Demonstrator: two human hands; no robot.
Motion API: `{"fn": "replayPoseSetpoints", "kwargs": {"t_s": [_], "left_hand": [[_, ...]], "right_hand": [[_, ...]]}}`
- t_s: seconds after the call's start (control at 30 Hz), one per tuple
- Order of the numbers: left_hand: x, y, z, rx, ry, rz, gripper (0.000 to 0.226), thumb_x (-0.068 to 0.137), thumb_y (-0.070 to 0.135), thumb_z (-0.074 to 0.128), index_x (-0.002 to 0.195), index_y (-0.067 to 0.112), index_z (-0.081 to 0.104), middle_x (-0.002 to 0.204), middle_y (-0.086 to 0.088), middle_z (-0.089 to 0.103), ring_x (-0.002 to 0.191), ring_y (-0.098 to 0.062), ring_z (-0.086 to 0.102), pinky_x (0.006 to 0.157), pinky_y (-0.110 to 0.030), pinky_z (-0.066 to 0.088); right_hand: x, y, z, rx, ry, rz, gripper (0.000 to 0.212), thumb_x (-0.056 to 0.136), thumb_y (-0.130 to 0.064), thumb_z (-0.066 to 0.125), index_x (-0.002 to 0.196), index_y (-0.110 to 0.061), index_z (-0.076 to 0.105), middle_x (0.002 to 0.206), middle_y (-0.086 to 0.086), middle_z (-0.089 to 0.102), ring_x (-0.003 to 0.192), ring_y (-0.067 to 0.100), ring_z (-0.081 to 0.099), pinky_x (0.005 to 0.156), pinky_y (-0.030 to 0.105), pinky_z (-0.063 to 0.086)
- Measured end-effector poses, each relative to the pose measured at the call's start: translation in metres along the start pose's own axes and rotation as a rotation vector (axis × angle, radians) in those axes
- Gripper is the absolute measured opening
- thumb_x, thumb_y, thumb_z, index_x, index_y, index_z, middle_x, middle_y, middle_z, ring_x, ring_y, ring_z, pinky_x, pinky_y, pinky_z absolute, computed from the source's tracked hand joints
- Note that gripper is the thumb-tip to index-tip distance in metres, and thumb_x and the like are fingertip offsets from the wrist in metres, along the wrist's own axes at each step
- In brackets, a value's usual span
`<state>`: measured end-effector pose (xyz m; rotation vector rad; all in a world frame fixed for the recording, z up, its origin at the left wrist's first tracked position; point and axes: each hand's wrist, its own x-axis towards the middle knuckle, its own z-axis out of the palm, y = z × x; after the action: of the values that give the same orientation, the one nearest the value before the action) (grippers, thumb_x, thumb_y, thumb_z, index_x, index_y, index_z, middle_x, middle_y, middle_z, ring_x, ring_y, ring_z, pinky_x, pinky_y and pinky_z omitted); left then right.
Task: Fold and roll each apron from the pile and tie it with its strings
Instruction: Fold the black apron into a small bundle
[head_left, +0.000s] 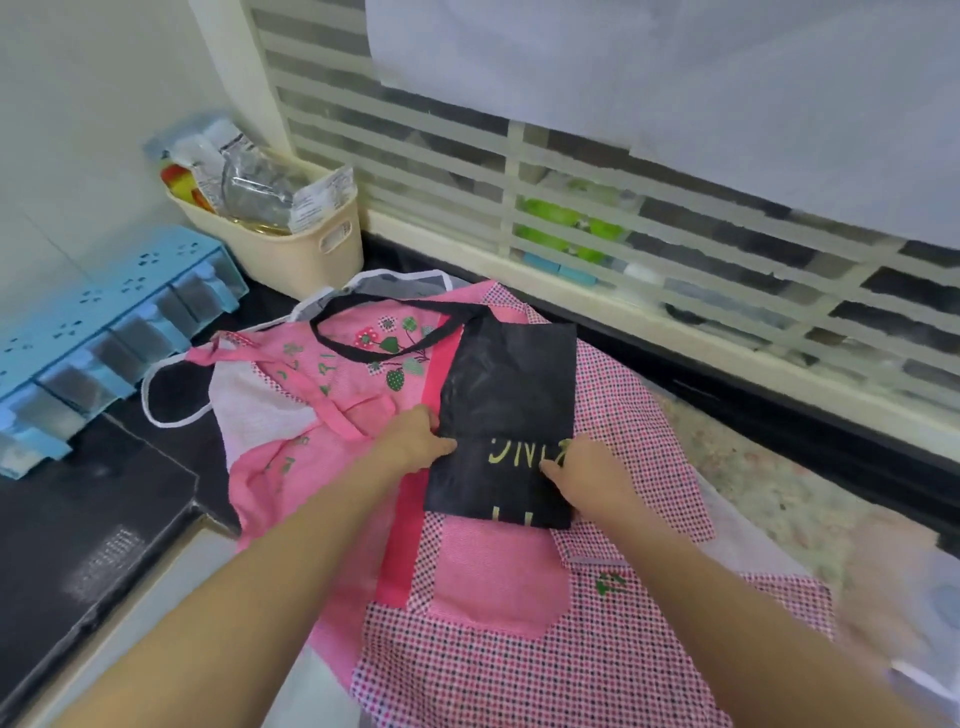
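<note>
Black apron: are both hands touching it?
Touching. The head view shows the left hand pinching the black apron's left edge and the right hand pressing near its yellow lettering.

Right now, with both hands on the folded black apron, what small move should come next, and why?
Probably start to roll the black apron from its near edge. It already lies folded as a narrow panel on the pink aprons, the left hand and right hand hold its two sides, and its black strap lies loose at the far end.
</note>
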<state>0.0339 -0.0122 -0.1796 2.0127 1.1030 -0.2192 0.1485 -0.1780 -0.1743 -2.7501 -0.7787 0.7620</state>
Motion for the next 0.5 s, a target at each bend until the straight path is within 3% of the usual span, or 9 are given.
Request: {"fn": "replayPoseSetpoints", "kwargs": {"t_s": [0.1, 0.2, 0.27, 0.33, 0.43, 0.5], "left_hand": [[0.005, 0.004, -0.015, -0.069, 0.044, 0.107, 0.008, 0.090, 0.009, 0.058, 0.098, 0.007, 0.056, 0.100, -0.019, 0.064, 0.092, -0.032, 0.062, 0.086, -0.040, 0.051], [0.003, 0.006, -0.023, 0.039, -0.061, 0.159, 0.023, 0.093, 0.008, 0.053, 0.111, 0.001, 0.065, 0.115, -0.013, 0.065, 0.107, -0.030, 0.060, 0.093, -0.033, 0.047], [0.003, -0.001, -0.024, 0.107, -0.107, 0.156, 0.027, 0.093, 0.010, 0.052, 0.116, 0.002, 0.064, 0.116, -0.011, 0.064, 0.111, -0.027, 0.058, 0.093, -0.030, 0.045], [0.009, -0.005, -0.023, 0.115, -0.102, 0.152, 0.029, 0.092, 0.011, 0.054, 0.117, 0.001, 0.062, 0.113, -0.013, 0.063, 0.113, -0.029, 0.057, 0.095, -0.033, 0.045], [0.016, -0.003, -0.025, 0.130, -0.059, 0.142, 0.027, 0.092, 0.014, 0.053, 0.115, 0.004, 0.065, 0.121, -0.012, 0.062, 0.114, -0.028, 0.056, 0.096, -0.033, 0.043], [0.021, -0.001, -0.025, 0.122, -0.053, 0.139, 0.023, 0.092, 0.011, 0.053, 0.106, 0.004, 0.069, 0.116, -0.013, 0.065, 0.111, -0.028, 0.058, 0.094, -0.034, 0.044]], "right_hand": [[-0.003, -0.013, 0.005, 0.092, 0.111, 0.104, 0.040, 0.088, -0.023, 0.060, 0.121, -0.005, 0.045, 0.120, 0.014, 0.055, 0.109, 0.033, 0.056, 0.086, 0.038, 0.045], [-0.005, -0.022, 0.006, 0.107, 0.069, 0.136, 0.044, 0.086, -0.021, 0.063, 0.123, -0.004, 0.048, 0.122, 0.016, 0.056, 0.110, 0.033, 0.057, 0.087, 0.036, 0.046], [-0.007, -0.024, 0.008, 0.119, -0.040, 0.139, 0.037, 0.084, -0.025, 0.066, 0.113, -0.005, 0.055, 0.114, 0.014, 0.063, 0.102, 0.030, 0.060, 0.078, 0.030, 0.045], [-0.007, -0.021, 0.006, 0.202, -0.040, 0.178, 0.023, 0.085, -0.027, 0.063, 0.095, -0.006, 0.058, 0.103, 0.016, 0.064, 0.092, 0.028, 0.060, 0.072, 0.028, 0.041], [0.006, -0.009, -0.003, 0.397, 0.101, 0.315, 0.016, 0.092, -0.014, 0.051, 0.078, -0.007, 0.051, 0.089, 0.015, 0.055, 0.087, 0.027, 0.055, 0.079, 0.034, 0.044], [0.013, -0.005, -0.008, 0.576, 0.062, 0.360, 0.021, 0.091, -0.006, 0.048, 0.071, -0.010, 0.050, 0.089, 0.013, 0.054, 0.085, 0.024, 0.052, 0.088, 0.038, 0.048]]}}
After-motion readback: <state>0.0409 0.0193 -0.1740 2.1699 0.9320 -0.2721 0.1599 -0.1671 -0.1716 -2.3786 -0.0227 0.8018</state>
